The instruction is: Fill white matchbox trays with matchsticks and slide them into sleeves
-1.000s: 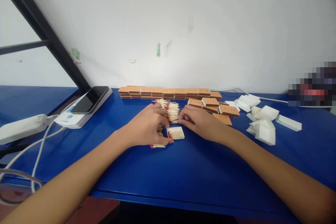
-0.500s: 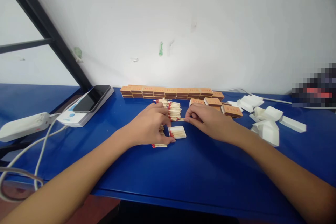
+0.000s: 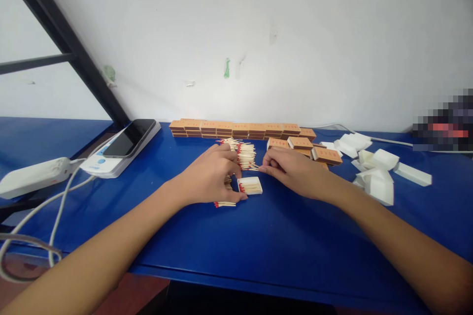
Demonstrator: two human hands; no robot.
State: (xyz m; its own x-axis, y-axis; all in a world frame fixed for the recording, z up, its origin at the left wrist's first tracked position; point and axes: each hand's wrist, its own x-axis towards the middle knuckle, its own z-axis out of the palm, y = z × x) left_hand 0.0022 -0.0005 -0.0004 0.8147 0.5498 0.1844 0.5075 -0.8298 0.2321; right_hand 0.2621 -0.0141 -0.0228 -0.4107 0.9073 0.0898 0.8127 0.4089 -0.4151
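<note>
- Left hand [image 3: 212, 172]: thumb and fingers hold the white tray [image 3: 254, 180] by its left end; matches [image 3: 251, 188] lie inside.
- Right hand [image 3: 293, 170]: fingers pinched narrow beside the match pile [image 3: 246, 156]; whether they grip one, I cannot tell.
- The tray rests on the blue counter [image 3: 295, 246], just in front of the pile.

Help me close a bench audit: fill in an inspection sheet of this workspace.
Surface: glossy blue tabletop.
Work items: small white rectangular card tray holding red-tipped wooden matches; match pile behind; stacked orange cardboard matchboxes near wall.
Clutter: flat black phone on white plastic device; loose white card pieces at right.
Hands: left hand at tray's left end, right hand at match pile's right edge; both grips unclear.
Cables: white cables looped left, another along wall.
Surroundings: black metal frame left, white wall marked green.
</note>
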